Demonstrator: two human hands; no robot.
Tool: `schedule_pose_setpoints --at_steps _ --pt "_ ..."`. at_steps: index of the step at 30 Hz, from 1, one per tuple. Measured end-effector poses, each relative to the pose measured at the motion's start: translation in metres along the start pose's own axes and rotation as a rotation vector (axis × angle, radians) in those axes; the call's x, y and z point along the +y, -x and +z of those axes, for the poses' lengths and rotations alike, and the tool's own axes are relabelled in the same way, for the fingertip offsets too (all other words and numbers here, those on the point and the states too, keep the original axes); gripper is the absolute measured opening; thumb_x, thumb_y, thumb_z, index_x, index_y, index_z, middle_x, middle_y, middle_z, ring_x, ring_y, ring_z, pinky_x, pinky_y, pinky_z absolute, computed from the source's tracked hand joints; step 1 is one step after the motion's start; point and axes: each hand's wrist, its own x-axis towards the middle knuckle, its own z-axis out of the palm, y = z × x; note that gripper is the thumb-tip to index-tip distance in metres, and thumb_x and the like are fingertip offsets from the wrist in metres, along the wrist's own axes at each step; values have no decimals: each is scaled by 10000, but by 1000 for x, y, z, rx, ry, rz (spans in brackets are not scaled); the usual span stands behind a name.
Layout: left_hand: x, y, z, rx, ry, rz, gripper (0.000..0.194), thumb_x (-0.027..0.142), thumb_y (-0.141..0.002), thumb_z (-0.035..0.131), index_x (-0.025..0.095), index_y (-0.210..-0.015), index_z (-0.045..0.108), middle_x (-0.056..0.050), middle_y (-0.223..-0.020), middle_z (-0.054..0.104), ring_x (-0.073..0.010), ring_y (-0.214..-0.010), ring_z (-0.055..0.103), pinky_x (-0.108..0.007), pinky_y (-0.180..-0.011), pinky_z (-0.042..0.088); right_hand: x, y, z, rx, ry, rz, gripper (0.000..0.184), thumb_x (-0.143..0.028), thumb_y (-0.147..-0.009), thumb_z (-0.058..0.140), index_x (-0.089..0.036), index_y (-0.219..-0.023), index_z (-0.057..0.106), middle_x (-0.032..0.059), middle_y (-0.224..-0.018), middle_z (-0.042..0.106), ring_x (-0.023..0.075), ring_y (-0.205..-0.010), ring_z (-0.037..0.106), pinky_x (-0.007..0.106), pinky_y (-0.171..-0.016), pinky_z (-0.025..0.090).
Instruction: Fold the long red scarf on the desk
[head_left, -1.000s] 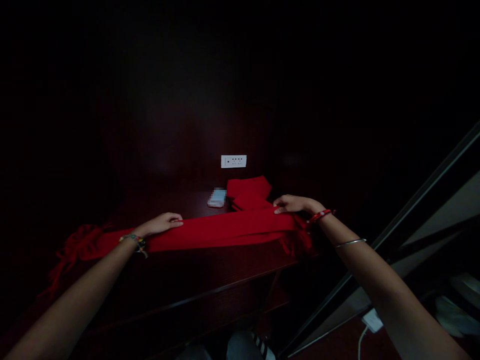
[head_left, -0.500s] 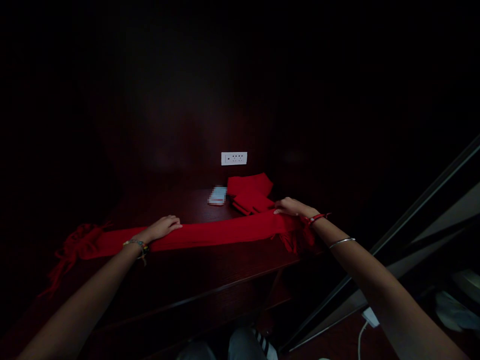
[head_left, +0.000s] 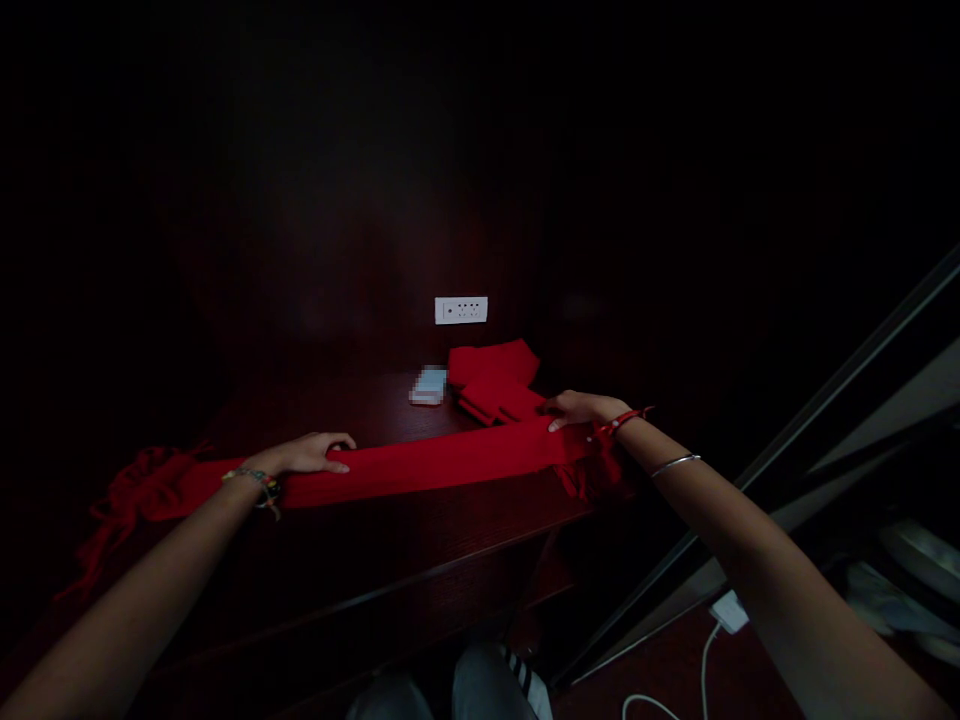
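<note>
Both hands press a long red scarf (head_left: 435,462) flat on the dark wooden desk (head_left: 420,530).
The left hand (head_left: 304,455) and right hand (head_left: 581,408) lie palm-down, fingers loosely spread, gripping nothing; folded red cloths (head_left: 495,385) sit behind.

Your view is very dim: the upper half and corners sink into near black. Weak light falls from above onto the desk (head_left: 420,520) centre, leaving the red scarf (head_left: 420,465) saturated. Edges bend outward; no glare.
</note>
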Motion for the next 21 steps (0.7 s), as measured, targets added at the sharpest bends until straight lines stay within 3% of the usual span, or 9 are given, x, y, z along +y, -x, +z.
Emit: schedule_pose_setpoints --at_steps 3,5,9,11,13,18,21 --pt "12 3 -17 -128 -13 -44 358 461 -638 553 177 -851 597 -16 -853 609 -173 -764 540 -229 -661 379 -10 8 -18 -2 110 22 291 -424 -741 545 -180 -877 625 75 -865 632 183 -747 572 245 -623 379" --pt "21 10 -29 -105 -15 -25 312 463 -640 554 168 -737 585 -1 -747 589 -154 -685 520 -219 -606 365 -18 20 -31 152 214 -25 292 -439 -768 508 -171 -788 621 82 -813 623 195 -761 552 261 -649 366" --pt "19 38 -50 203 -117 31 354 507 -663 525 166 -598 457 12 -661 488 -114 -609 417 -208 -569 335 -38 55 -49 638 330 -6 372 -433 -856 335 -159 -780 575 106 -788 574 199 -779 506 273 -688 342" --pt "5 56 -58 362 -213 1 370 524 -672 506 169 -599 434 12 -666 473 -111 -626 399 -207 -600 335 -53 67 -48 734 318 31 382 -409 -879 270 -166 -825 560 98 -783 556 177 -713 504 256 -630 337" --pt "-14 74 -64 424 -278 -41 369 533 -680 491 165 -667 482 11 -710 501 -119 -674 422 -207 -654 339 -71 69 -38 692 302 -7 367 -404 -881 266 -179 -855 555 87 -789 551 162 -670 508 246 -580 330" --pt "-57 113 -71 243 -321 -118 398 517 -726 418 170 -847 571 4 -841 570 -136 -782 476 -216 -758 338 -119 39 12 435 221 -154 280 -361 -867 356 -205 -1039 513 81 -941 575 149 -698 560 232 -581 371" --pt "-70 133 -73 250 -395 -128 414 481 -772 339 146 -844 570 -22 -842 559 -138 -782 478 -230 -767 342 -136 26 37 348 127 -191 378 -337 -854 393 -173 -1194 409 107 -986 582 182 -803 579 250 -648 407"
